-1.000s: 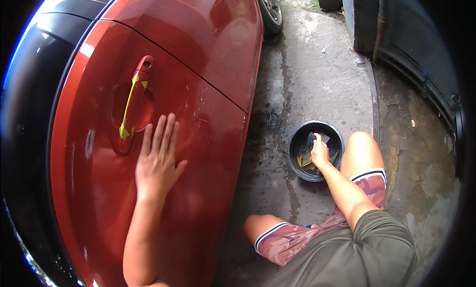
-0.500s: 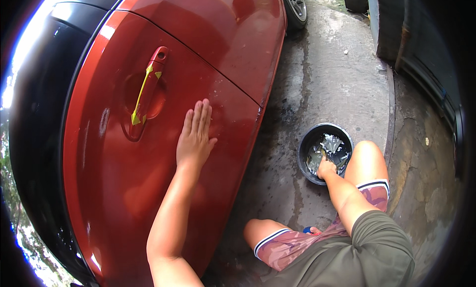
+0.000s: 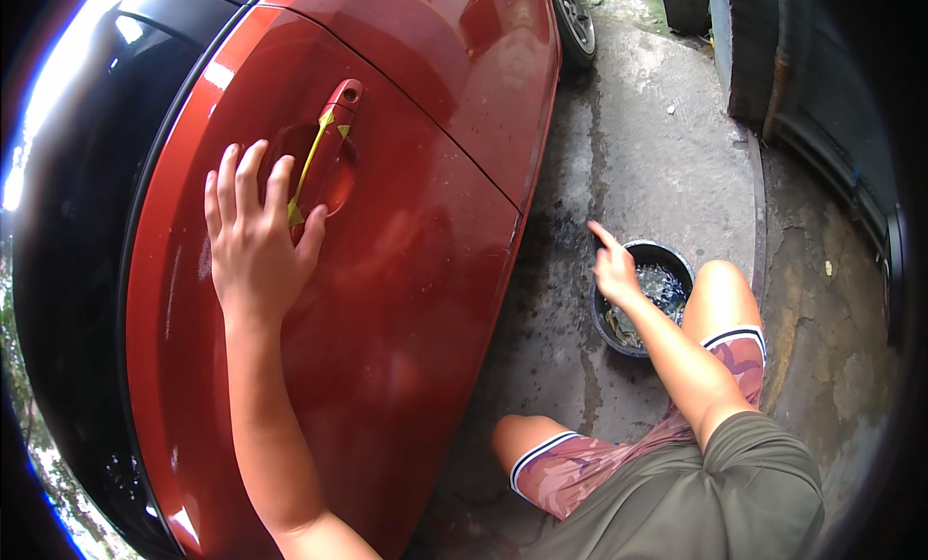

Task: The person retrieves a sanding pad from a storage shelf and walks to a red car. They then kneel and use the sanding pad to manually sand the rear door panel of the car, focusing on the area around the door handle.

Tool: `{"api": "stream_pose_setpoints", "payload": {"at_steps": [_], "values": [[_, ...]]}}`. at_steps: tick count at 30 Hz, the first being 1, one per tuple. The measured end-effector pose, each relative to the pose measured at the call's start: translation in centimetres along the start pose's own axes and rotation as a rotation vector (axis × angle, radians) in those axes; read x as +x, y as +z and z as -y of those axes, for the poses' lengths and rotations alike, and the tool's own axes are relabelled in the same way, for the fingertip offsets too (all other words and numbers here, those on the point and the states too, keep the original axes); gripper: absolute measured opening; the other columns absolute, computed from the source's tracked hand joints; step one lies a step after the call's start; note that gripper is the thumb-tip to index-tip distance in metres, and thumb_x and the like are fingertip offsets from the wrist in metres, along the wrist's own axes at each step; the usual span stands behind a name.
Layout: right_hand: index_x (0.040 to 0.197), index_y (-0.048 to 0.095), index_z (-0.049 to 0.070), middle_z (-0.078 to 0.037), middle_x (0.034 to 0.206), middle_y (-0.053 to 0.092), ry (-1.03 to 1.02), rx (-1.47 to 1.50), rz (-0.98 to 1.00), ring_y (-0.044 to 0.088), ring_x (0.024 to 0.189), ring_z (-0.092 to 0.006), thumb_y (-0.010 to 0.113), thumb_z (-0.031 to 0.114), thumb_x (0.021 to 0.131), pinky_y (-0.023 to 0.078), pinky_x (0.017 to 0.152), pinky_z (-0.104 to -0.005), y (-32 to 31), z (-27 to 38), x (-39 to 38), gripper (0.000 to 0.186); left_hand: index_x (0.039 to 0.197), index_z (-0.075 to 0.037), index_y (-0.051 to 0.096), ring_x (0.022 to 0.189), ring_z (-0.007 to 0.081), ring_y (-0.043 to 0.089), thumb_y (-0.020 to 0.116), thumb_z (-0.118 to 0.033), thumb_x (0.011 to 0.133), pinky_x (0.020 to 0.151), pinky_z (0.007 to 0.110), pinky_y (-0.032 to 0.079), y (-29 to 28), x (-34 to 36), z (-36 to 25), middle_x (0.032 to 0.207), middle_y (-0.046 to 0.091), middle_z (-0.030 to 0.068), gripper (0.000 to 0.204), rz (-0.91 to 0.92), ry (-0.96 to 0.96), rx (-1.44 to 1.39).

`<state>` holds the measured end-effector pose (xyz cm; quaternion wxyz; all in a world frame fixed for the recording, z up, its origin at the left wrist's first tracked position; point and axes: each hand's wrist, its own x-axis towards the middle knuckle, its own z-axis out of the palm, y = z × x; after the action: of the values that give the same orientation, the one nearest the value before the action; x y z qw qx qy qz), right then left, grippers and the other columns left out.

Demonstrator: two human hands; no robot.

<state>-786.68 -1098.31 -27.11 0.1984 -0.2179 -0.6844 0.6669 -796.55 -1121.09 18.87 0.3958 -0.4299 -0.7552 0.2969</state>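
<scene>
My left hand (image 3: 256, 241) is open with its fingers spread. It lies against or just over the red car door (image 3: 377, 309), beside the door handle (image 3: 344, 100); whether the palm touches the paint I cannot tell. Yellow-green arrow-shaped trim runs along the handle, and my thumb overlaps its lower end. Over the left rim of a black bucket (image 3: 600, 330) is my right hand (image 3: 616, 268), the index finger stretched out and the others partly curled. No object shows in it. The bucket holds water (image 3: 661, 289) with bright reflections.
A car wheel (image 3: 577, 20) is at the far end of the red body. The bucket stands on wet-stained concrete (image 3: 667, 154), close to my bent right knee (image 3: 721, 294). A dark metal gate or wall (image 3: 831, 105) borders the right side.
My left hand has moved left across the door to the handle, its fingers spreading. My right hand has come up out of the bucket's water toward the left rim.
</scene>
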Motion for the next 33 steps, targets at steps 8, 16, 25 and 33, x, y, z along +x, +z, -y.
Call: {"api": "stream_pose_setpoints", "payload": {"at_steps": [8, 16, 25, 33], "values": [[0.15, 0.048, -0.001, -0.024, 0.157, 0.045, -0.917, 0.007, -0.149, 0.032, 0.15, -0.0477, 0.06, 0.029, 0.103, 0.027, 0.124, -0.0504, 12.3, 22.7, 4.6, 0.057, 0.09, -0.003, 0.076, 0.123, 0.0279, 0.062, 0.056, -0.032, 0.106, 0.11, 0.044, 0.04, 2.1, 2.9, -0.4, 0.11, 0.075, 0.0054, 0.039, -0.162, -0.033, -0.204], [0.142, 0.058, -0.002, -0.023, 0.159, 0.043, -1.173, -0.038, -0.163, 0.032, 0.151, -0.0481, 0.066, 0.024, 0.093, 0.026, 0.124, -0.0569, 16.2, 22.8, -0.3, 0.056, 0.069, -0.003, 0.067, 0.07, 0.0254, 0.065, 0.065, -0.041, 0.1, 0.085, 0.038, 0.047, 0.6, 3.7, -0.9, 0.08, 0.07, 0.0034, 0.049, -0.31, -0.04, -0.438], [0.131, 0.065, -0.001, -0.015, 0.13, 0.058, -1.241, 0.052, -0.314, 0.051, 0.129, -0.0405, 0.061, 0.016, 0.096, 0.034, 0.118, -0.0566, 16.4, 23.7, 0.9, 0.039, 0.066, 0.002, 0.06, 0.056, 0.0153, 0.055, 0.065, -0.037, 0.103, 0.068, 0.033, 0.043, -0.5, 4.2, -1.2, 0.064, 0.061, 0.0037, 0.053, -0.325, -0.164, -0.578], [0.137, 0.065, 0.007, -0.012, 0.134, 0.059, -1.359, -0.141, -0.251, 0.048, 0.139, -0.0354, 0.064, 0.011, 0.088, 0.033, 0.12, -0.0511, 15.0, 23.4, 1.9, 0.049, 0.063, -0.001, 0.058, 0.066, 0.0136, 0.062, 0.05, -0.044, 0.11, 0.07, 0.029, 0.047, -0.4, 3.8, -0.9, 0.072, 0.069, 0.0089, 0.063, -0.605, -0.408, -0.954]]}}
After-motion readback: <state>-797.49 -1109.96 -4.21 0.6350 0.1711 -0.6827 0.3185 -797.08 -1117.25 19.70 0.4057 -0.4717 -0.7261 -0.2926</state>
